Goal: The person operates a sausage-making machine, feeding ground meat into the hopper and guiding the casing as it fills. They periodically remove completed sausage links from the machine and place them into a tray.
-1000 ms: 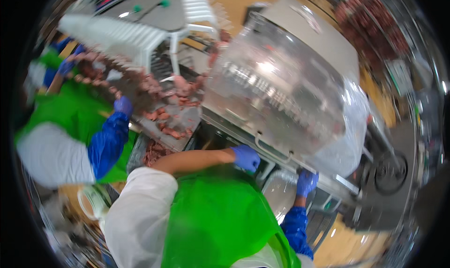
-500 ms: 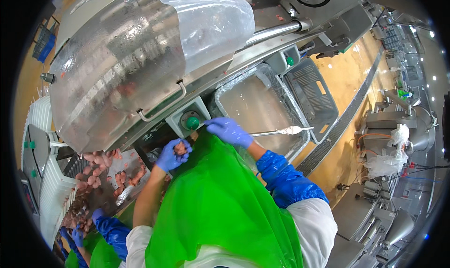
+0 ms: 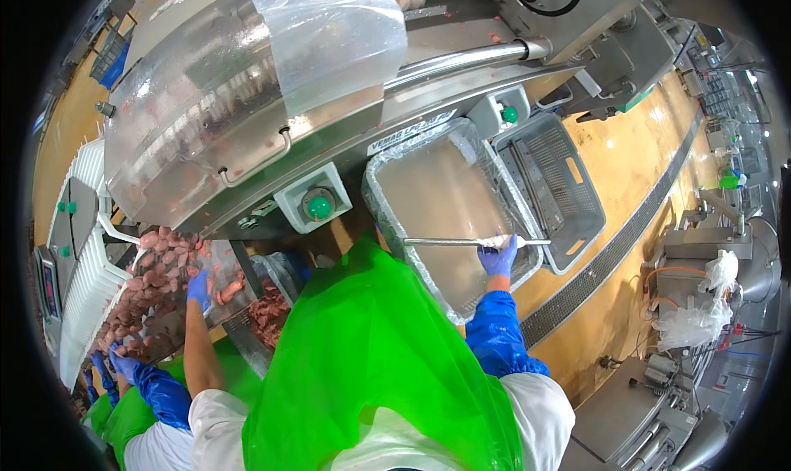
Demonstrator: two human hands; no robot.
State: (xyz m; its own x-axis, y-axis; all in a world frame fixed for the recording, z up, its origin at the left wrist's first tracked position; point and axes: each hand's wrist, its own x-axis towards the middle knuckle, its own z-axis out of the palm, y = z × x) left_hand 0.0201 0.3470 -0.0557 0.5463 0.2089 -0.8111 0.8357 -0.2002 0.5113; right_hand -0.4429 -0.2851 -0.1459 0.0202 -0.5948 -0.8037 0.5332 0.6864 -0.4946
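Observation:
My right hand point(image 3: 498, 260), in a blue glove, grips a thin metal rod point(image 3: 441, 242) around its whitish wrapped part. The rod spans a lined bin point(image 3: 387, 248) of cloudy liquid. My left hand point(image 3: 198, 288) reaches out to the left, down at a metal work surface with pinkish meat pieces point(image 3: 229, 291). Its fingers are small and unclear, and whether it holds a piece cannot be made out. Rounded pale-pink meat lumps point(image 3: 156, 265) lie heaped beside it. A container of minced-looking red meat point(image 3: 269, 314) stands nearer to me.
A large machine with a clear curved cover point(image 3: 189, 100) stands ahead. Two green knobs point(image 3: 319, 207) point(image 3: 509, 115) sit on its front. Right of the bin is a grey perforated crate point(image 3: 568, 191). A co-worker's gloved hand point(image 3: 124, 364) works at the far left, near white stacked trays point(image 3: 91, 281).
My left hand has moved left from near the green knob, where it held a meat piece, to the meat surface. My right hand has gone from my apron to the rod.

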